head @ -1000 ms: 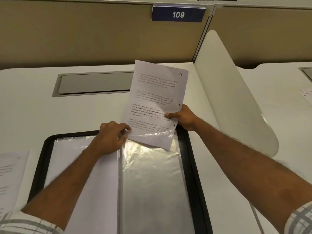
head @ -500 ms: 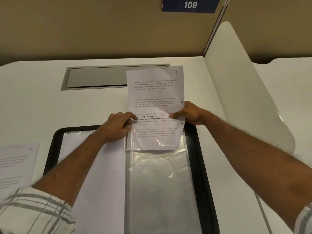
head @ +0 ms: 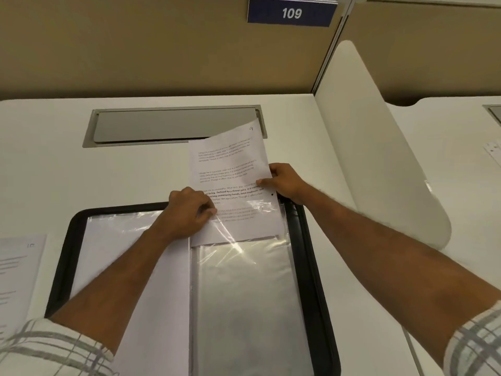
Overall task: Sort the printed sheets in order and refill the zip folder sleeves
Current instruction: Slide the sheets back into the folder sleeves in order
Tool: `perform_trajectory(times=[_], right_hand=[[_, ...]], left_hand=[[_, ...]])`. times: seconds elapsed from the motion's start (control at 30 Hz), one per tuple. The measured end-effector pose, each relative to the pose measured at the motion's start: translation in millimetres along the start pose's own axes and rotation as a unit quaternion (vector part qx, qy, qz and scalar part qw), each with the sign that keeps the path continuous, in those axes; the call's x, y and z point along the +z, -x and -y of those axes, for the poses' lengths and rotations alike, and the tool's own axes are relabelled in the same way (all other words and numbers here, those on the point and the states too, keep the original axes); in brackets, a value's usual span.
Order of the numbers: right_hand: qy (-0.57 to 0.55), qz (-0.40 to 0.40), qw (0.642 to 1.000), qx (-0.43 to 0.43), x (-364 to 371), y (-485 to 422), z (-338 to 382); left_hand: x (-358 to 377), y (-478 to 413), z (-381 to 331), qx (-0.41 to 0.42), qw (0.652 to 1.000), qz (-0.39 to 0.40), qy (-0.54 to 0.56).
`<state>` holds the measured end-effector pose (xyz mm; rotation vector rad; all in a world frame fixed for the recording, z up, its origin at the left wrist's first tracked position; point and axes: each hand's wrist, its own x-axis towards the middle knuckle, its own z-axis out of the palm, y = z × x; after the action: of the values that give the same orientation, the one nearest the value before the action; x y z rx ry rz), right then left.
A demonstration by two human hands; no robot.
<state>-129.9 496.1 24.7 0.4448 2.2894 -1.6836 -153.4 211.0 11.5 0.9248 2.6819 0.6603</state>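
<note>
Cubicle table [head: 54, 172], near edge: zip folder [head: 311, 267] laid open flat, sleeve [head: 244, 294] top apparently pinched apart by left grip [head: 187, 213] so sheet 9 [head: 230, 164], pinched by right grip [head: 284, 183], can be slid in.

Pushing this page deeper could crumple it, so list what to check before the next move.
1. Bottom edge of sheet 9 inside the sleeve: ok.
2. Grip of left hand at the sleeve mouth: ok.
3. Pinch of right hand on the sheet's right edge: ok.
4. Page lying flat: not ok, top right corner curls.
5. Sleeve empty below the page: ok.
6. Number on the left sheet: cannot tell, blurred.
</note>
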Motion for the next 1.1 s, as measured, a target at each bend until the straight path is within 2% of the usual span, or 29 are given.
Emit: perform_trajectory(times=[0.17,0.23,0.3,0.4,0.47,0.57,0.67,0.73,0.8,0.87,0.93,0.97,1.03,1.1], right_hand=[[0.094,0.099,0.990,0.021,-21.1,8.9,0.8],[0.086,0.131,0.987,0.041,-26.0,8.5,4.8],[0.051,0.112,0.991,0.046,-24.1,3.8,11.5],[0.009,0.010,0.999,0.035,-14.8,-11.4,18.1],[0.036,-0.008,0.999,0.029,-10.7,-17.5,20.5],[0.112,0.072,0.990,0.042,-16.3,-14.0,21.3],[0.189,0.169,0.964,0.077,-26.2,-6.4,18.4],[0.229,0.189,0.950,0.094,-27.4,-5.0,16.4],[0.192,0.155,0.966,0.084,-24.6,-4.3,18.8],[0.114,0.061,0.991,0.040,-17.8,-4.9,23.0],[0.067,-0.028,0.997,0.002,-10.1,-7.4,25.1],[0.060,-0.044,0.997,-0.002,-7.1,-9.2,24.8],[0.083,-0.013,0.996,0.019,-5.6,-8.2,24.0],[0.120,0.065,0.989,0.052,-10.8,-2.3,24.4]], left_hand=[[4.6,0.2,-4.8,-0.008,0.999,-0.028,-0.027],[4.2,0.9,-6.4,-0.013,0.999,-0.022,-0.025],[3.9,1.1,-9.5,-0.022,0.999,-0.008,-0.023],[5.5,0.2,-14.1,-0.026,0.999,-0.020,-0.035],[6.5,-0.9,-16.5,-0.025,0.998,-0.043,-0.042],[7.6,-1.6,-17.6,-0.029,0.997,-0.054,-0.048],[8.7,-1.4,-19.0,-0.027,0.996,-0.065,-0.048],[9.1,-1.8,-20.8,-0.027,0.996,-0.064,-0.048],[9.0,-0.9,-23.0,-0.028,0.997,-0.063,-0.041],[9.1,-0.1,-23.7,-0.031,0.997,-0.062,-0.036],[9.4,0.6,-23.9,-0.033,0.997,-0.064,-0.035],[9.4,0.7,-23.9,-0.034,0.997,-0.063,-0.038],[8.9,0.4,-23.9,-0.038,0.996,-0.065,-0.045],[8.7,-0.9,-23.9,-0.039,0.996,-0.066,-0.046]])
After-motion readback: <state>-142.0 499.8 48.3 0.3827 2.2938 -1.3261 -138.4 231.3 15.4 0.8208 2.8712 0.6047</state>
